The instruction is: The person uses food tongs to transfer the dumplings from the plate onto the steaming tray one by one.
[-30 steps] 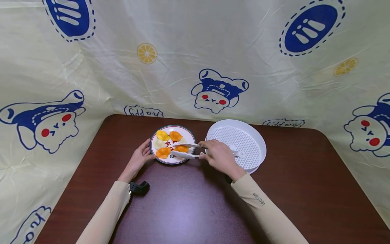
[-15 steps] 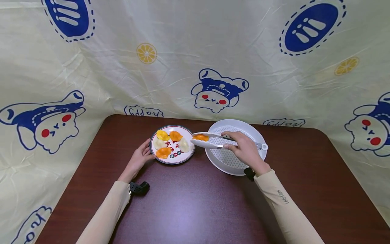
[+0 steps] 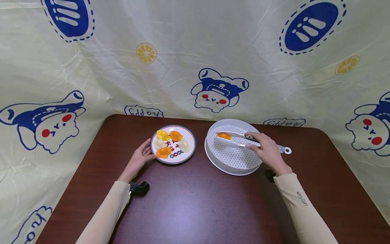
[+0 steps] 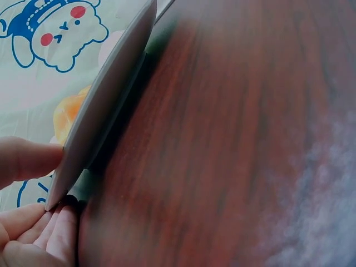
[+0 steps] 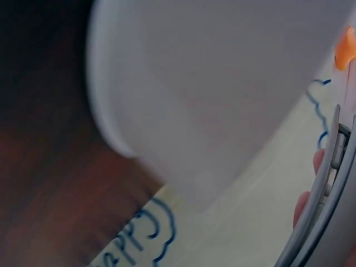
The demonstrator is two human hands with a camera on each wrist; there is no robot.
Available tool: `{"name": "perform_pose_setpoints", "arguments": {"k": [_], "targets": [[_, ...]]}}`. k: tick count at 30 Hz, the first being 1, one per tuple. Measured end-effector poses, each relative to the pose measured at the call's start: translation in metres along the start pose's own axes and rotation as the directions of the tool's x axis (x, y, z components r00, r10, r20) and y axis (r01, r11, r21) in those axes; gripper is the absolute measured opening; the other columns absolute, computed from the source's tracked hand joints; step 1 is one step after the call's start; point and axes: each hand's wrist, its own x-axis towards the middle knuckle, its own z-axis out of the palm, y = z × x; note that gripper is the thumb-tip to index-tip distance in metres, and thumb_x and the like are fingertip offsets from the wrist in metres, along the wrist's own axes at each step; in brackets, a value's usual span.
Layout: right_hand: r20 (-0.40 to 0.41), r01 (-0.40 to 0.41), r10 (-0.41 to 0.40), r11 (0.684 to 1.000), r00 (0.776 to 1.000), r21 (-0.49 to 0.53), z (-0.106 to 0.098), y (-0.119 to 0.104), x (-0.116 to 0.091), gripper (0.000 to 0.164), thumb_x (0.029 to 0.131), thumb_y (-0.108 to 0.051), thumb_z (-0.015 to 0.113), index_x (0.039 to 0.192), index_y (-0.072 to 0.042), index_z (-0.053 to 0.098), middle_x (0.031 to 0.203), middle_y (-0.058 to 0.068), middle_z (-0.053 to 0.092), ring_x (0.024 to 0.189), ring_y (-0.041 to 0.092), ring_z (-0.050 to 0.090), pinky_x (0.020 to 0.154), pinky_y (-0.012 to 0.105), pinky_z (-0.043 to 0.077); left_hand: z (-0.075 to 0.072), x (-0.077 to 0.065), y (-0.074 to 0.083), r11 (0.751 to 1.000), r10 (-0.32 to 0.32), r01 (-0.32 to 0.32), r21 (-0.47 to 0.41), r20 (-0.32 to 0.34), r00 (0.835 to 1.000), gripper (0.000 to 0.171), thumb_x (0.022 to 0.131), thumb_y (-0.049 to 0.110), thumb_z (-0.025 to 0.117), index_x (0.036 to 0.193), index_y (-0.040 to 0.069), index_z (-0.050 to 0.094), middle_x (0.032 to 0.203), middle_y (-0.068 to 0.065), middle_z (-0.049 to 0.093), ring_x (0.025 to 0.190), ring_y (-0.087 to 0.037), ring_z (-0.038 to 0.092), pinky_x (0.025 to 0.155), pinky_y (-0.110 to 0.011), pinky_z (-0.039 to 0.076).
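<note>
My right hand (image 3: 266, 150) grips tongs (image 3: 240, 135) with white tips and grey handles. Between the tips sits an orange dumpling-shaped piece (image 3: 223, 136), above a round white steamer basket (image 3: 234, 159) with a perforated base. The right wrist view shows the tongs' handles (image 5: 317, 214) at its right edge and the orange piece beyond. My left hand (image 3: 138, 159) pinches the left rim of a round plate (image 3: 190, 154), thumb on top and fingers under it in the left wrist view. On the plate lie yellow (image 3: 163, 135), orange (image 3: 163, 152) and whitish pieces (image 3: 184, 145).
The dark wood table (image 3: 182, 210) extends around the plate and basket. A patterned cloth (image 3: 176, 84) hangs behind its back edge. Under the basket shows a wider white rim (image 3: 240, 172).
My right hand has lifted the orange dumpling-shaped piece off the plate with the tongs and carried it right, over the steamer basket. My left hand and the plate have stayed put.
</note>
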Motion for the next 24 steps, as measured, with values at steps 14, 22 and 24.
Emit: {"name": "perform_pose_setpoints", "arguments": {"k": [14, 22, 24], "targets": [[-0.013, -0.09, 0.089, 0.993, 0.996, -0.082, -0.012, 0.039, -0.01, 0.042, 0.087, -0.01, 0.068, 0.126, -0.001, 0.056, 0.121, 0.027, 0.054, 0.105, 0.041, 0.049, 0.088, 0.061, 0.039, -0.002, 0.003, -0.003, 1.0, -0.003, 0.003, -0.015, -0.001, 1.0, 0.079, 0.088, -0.008, 0.058, 0.152, -0.001, 0.012, 0.156, -0.021, 0.015, 0.14, -0.032, 0.023, 0.112, -0.038, 0.024], [0.013, -0.138, 0.14, 0.983, 0.99, -0.119, -0.015, 0.05, -0.005, 0.042, 0.088, -0.01, 0.067, 0.127, -0.001, 0.055, 0.122, 0.029, 0.052, 0.107, 0.044, 0.047, 0.09, 0.064, 0.037, -0.001, 0.002, -0.004, 1.0, -0.007, 0.007, 0.014, -0.015, 1.0, 0.079, 0.088, -0.006, 0.059, 0.152, 0.001, 0.014, 0.156, -0.019, 0.017, 0.139, -0.031, 0.025, 0.111, -0.037, 0.025], [0.031, -0.144, 0.149, 0.982, 0.988, -0.12, -0.016, 0.051, -0.004, 0.042, 0.088, -0.01, 0.067, 0.127, -0.001, 0.054, 0.123, 0.029, 0.051, 0.109, 0.045, 0.046, 0.092, 0.064, 0.036, -0.001, 0.002, -0.004, 1.0, -0.016, 0.016, 0.012, -0.02, 1.0, 0.079, 0.088, -0.006, 0.06, 0.152, 0.002, 0.015, 0.156, -0.017, 0.017, 0.14, -0.03, 0.025, 0.111, -0.037, 0.026]]}}
